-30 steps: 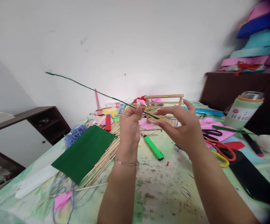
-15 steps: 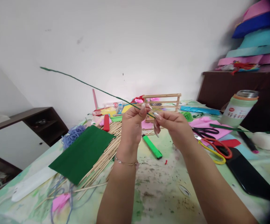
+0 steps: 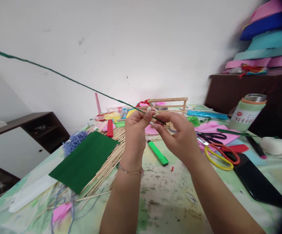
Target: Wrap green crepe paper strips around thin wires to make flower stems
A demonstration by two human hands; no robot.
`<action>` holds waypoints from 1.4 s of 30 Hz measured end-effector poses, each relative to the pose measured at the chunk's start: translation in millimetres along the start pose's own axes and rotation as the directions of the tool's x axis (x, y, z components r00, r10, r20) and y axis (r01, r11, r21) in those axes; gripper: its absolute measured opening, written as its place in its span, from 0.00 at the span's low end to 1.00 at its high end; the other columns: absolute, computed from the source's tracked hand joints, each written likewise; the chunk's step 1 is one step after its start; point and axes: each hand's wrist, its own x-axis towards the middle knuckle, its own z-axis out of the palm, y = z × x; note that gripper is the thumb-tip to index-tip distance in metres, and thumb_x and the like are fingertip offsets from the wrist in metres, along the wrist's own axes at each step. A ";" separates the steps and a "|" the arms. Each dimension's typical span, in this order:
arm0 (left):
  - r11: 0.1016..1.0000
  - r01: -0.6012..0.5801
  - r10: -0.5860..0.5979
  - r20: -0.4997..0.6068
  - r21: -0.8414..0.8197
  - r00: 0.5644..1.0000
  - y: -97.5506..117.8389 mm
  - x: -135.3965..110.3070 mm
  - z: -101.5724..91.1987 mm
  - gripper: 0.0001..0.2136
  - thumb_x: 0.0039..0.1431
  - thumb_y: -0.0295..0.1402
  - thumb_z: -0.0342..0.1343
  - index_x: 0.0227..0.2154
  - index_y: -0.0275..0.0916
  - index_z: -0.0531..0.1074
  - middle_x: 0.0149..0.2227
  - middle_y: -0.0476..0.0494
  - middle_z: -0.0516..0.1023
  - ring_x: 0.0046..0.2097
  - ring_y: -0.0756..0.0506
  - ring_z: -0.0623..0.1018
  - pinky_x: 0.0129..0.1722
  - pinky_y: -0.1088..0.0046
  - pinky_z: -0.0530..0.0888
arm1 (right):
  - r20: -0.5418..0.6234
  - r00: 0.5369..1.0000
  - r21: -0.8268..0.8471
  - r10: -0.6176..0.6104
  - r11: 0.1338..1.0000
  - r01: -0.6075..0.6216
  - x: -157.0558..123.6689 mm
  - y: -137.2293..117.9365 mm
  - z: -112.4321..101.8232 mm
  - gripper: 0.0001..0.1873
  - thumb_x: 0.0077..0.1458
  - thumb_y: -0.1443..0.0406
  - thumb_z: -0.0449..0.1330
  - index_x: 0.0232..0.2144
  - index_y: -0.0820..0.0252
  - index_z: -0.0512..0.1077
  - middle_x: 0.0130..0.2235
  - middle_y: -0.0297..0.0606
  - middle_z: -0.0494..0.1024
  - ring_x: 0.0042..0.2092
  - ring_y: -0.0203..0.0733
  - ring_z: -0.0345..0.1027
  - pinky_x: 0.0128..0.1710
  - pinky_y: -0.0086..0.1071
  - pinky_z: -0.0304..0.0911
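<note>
My left hand (image 3: 136,130) is raised over the table and pinches a long thin green stem (image 3: 65,77) near its right end. The stem slants up and away to the far left, its tip near the frame's left edge. My right hand (image 3: 177,133) sits just right of the left one, fingers curled, thumb and forefinger pinching the stem's short right end. Below the hands lie a green marker (image 3: 158,153) and a pile of thin wooden sticks (image 3: 111,156), partly covered by a sheet of dark green paper (image 3: 84,159).
A wooden stick frame (image 3: 170,103) stands behind the hands. Scissors (image 3: 219,150) with red and yellow handles, a black phone (image 3: 258,182), pink paper and a green flask (image 3: 247,113) lie at right. Blue yarn (image 3: 74,140) lies left. Dark shelves stand on both sides.
My right hand went from open beside the stem to pinching its end. The stem has slid out to the left, its far tip now much farther left and higher.
</note>
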 end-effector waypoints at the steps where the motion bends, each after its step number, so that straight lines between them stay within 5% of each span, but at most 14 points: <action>1: 1.000 0.009 -0.009 0.001 0.004 1.000 0.3 -0.6 0.6 0.10 0.47 0.40 0.68 0.21 0.40 0.77 0.31 0.48 0.76 0.37 0.49 0.74 0.43 0.70 0.69 | -0.023 0.997 -0.056 -0.069 0.996 0.068 -0.5 0.5 0.6 0.06 0.54 0.65 0.62 0.36 0.57 0.74 0.36 0.38 0.81 0.39 0.43 0.73 0.46 0.41 0.65; 7: 0.998 0.068 -0.068 0.038 0.019 0.997 -0.4 -1.3 1.2 0.11 0.46 0.42 0.68 0.22 0.40 0.78 0.33 0.47 0.76 0.38 0.49 0.73 0.41 0.70 0.68 | -0.092 0.979 -0.153 -0.182 0.974 0.167 -2.1 9.8 4.6 0.08 0.58 0.70 0.55 0.32 0.55 0.73 0.28 0.31 0.80 0.32 0.38 0.73 0.56 0.44 0.61; 11: 0.998 0.043 -0.045 0.046 0.048 0.998 -3.2 0.0 -0.8 0.11 0.46 0.41 0.68 0.21 0.39 0.77 0.32 0.47 0.75 0.35 0.50 0.72 0.37 0.72 0.68 | 0.067 0.997 0.084 0.029 0.996 -0.034 0.6 13.7 5.1 0.10 0.59 0.69 0.53 0.28 0.57 0.71 0.20 0.27 0.74 0.25 0.35 0.67 0.51 0.43 0.63; 13: 0.998 0.044 -0.046 0.051 0.051 0.998 -3.7 0.6 -2.0 0.12 0.45 0.41 0.69 0.20 0.38 0.76 0.31 0.47 0.74 0.33 0.50 0.71 0.36 0.72 0.68 | 0.217 0.955 0.305 0.200 0.916 -0.261 2.5 15.2 5.1 0.13 0.60 0.64 0.54 0.24 0.58 0.70 0.18 0.28 0.72 0.22 0.34 0.64 0.38 0.37 0.67; 15: 0.997 0.053 -0.056 0.056 0.054 0.997 -3.4 1.0 -2.9 0.12 0.44 0.41 0.69 0.19 0.38 0.76 0.31 0.47 0.75 0.34 0.50 0.72 0.35 0.72 0.68 | 0.367 0.884 0.503 0.289 0.738 -0.450 3.9 16.4 4.8 0.14 0.58 0.60 0.56 0.23 0.59 0.69 0.17 0.29 0.70 0.21 0.34 0.63 0.28 0.32 0.63; 18: 0.996 0.058 -0.061 0.041 0.069 0.997 -3.0 1.5 -3.5 0.11 0.45 0.41 0.69 0.19 0.40 0.77 0.31 0.47 0.76 0.35 0.50 0.72 0.36 0.72 0.69 | 0.430 0.845 0.602 0.317 0.597 -0.531 5.2 15.7 2.3 0.14 0.57 0.57 0.59 0.24 0.60 0.71 0.20 0.31 0.73 0.24 0.34 0.66 0.29 0.31 0.65; 22: 0.998 0.025 -0.020 -0.072 0.064 0.997 -3.8 2.8 -4.8 0.11 0.44 0.40 0.69 0.20 0.39 0.77 0.29 0.48 0.76 0.37 0.49 0.73 0.43 0.71 0.69 | 0.325 0.883 0.519 0.339 0.717 -0.466 5.8 10.5 -4.0 0.16 0.58 0.54 0.56 0.35 0.60 0.76 0.29 0.37 0.80 0.32 0.38 0.74 0.37 0.35 0.70; 26: 0.999 0.014 -0.010 -0.125 0.032 0.992 -2.6 3.5 -5.5 0.09 0.47 0.36 0.68 0.19 0.39 0.76 0.28 0.49 0.76 0.35 0.50 0.73 0.43 0.70 0.68 | 0.186 0.952 0.298 0.243 0.909 -0.291 4.2 9.0 -5.4 0.14 0.50 0.61 0.66 0.40 0.58 0.75 0.40 0.40 0.81 0.41 0.43 0.75 0.42 0.38 0.70; 30: 0.998 0.058 -0.053 -0.140 0.031 0.989 0.3 3.0 -3.3 0.08 0.51 0.32 0.65 0.19 0.40 0.76 0.28 0.49 0.76 0.34 0.50 0.73 0.40 0.71 0.68 | 0.018 0.999 0.056 0.039 0.998 -0.040 2.5 11.2 -2.1 0.01 0.53 0.67 0.63 0.30 0.56 0.74 0.30 0.31 0.81 0.32 0.39 0.73 0.53 0.46 0.63; 32: 0.998 0.056 -0.053 -0.105 0.028 0.993 0.8 2.4 -2.3 0.08 0.51 0.32 0.65 0.19 0.40 0.77 0.29 0.48 0.76 0.35 0.50 0.73 0.40 0.72 0.69 | 0.011 1.000 0.012 -0.004 1.000 0.004 2.3 11.2 -1.5 0.07 0.56 0.68 0.59 0.27 0.56 0.72 0.24 0.27 0.79 0.28 0.36 0.70 0.56 0.47 0.59; 37: 0.999 0.033 -0.033 -0.030 0.005 0.999 -1.0 1.7 -3.9 0.07 0.49 0.35 0.67 0.21 0.40 0.77 0.30 0.48 0.76 0.37 0.50 0.74 0.42 0.71 0.69 | 0.104 0.981 0.119 0.162 0.978 -0.174 2.4 9.4 -1.2 0.17 0.61 0.63 0.53 0.20 0.57 0.68 0.21 0.31 0.74 0.26 0.37 0.66 0.35 0.35 0.64; 42: 0.999 0.024 -0.023 -0.027 0.044 0.999 -0.9 1.9 -4.7 0.09 0.48 0.39 0.67 0.22 0.40 0.77 0.31 0.47 0.76 0.38 0.49 0.74 0.43 0.71 0.69 | 0.303 0.905 0.440 0.297 0.799 -0.410 2.5 11.7 3.3 0.20 0.61 0.55 0.53 0.21 0.58 0.67 0.19 0.31 0.72 0.25 0.35 0.66 0.31 0.31 0.63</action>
